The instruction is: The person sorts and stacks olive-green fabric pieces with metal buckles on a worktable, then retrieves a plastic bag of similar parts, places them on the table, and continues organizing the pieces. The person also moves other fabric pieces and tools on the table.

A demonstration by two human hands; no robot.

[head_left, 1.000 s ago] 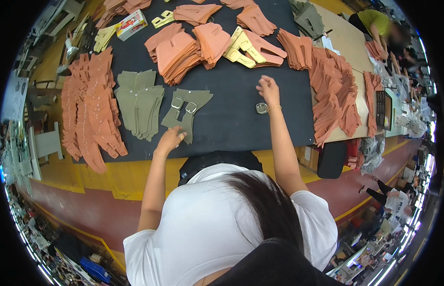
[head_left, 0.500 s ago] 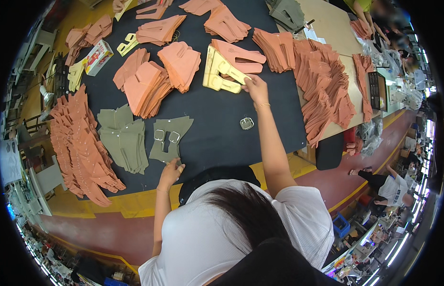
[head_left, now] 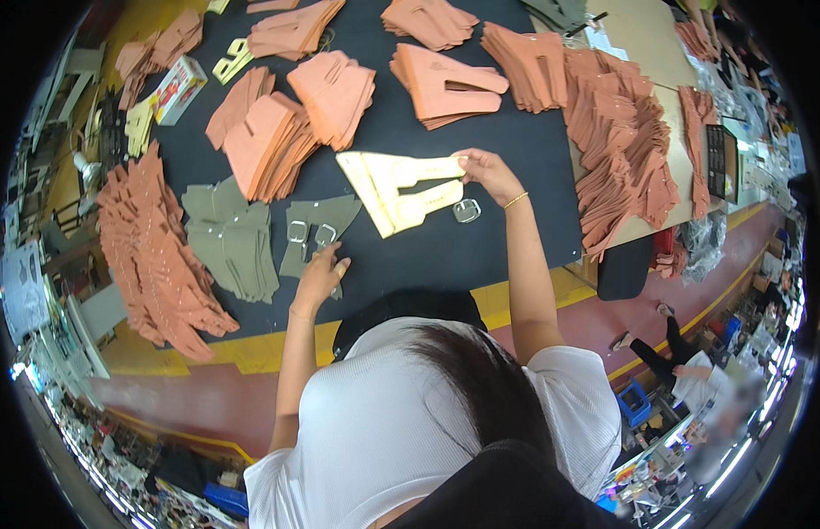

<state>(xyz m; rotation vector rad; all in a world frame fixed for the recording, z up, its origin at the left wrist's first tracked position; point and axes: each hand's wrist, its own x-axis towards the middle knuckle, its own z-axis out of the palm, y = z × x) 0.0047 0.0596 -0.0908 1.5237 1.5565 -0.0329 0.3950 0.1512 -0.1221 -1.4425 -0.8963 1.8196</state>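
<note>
My right hand (head_left: 493, 178) pinches one prong of a pale yellow forked cutting template (head_left: 385, 194), just above the dark tabletop or on it; I cannot tell which. A loose metal buckle (head_left: 466, 210) lies beside the template's prongs. My left hand (head_left: 318, 275) rests over the near part of an olive green cut piece (head_left: 336, 212), thumb apart from the fingers. On that piece sit two silver buckles (head_left: 325, 235). A stack of olive green pieces (head_left: 232, 242) lies to its left. Beyond the template is a pile of forked orange-brown pieces (head_left: 434, 84).
Overlapping orange-brown pieces (head_left: 159, 256) line the table's left side, and more (head_left: 617, 150) cover its right. Several orange-brown stacks (head_left: 273, 154) stand farther back. A small printed box (head_left: 179, 92) and another yellow template (head_left: 232, 62) lie at the far left. Other people are at the right.
My right hand has brought the yellow template off the orange-brown pile, nearer and beside the olive piece. My left hand has moved up onto the olive piece, closer to its buckles.
</note>
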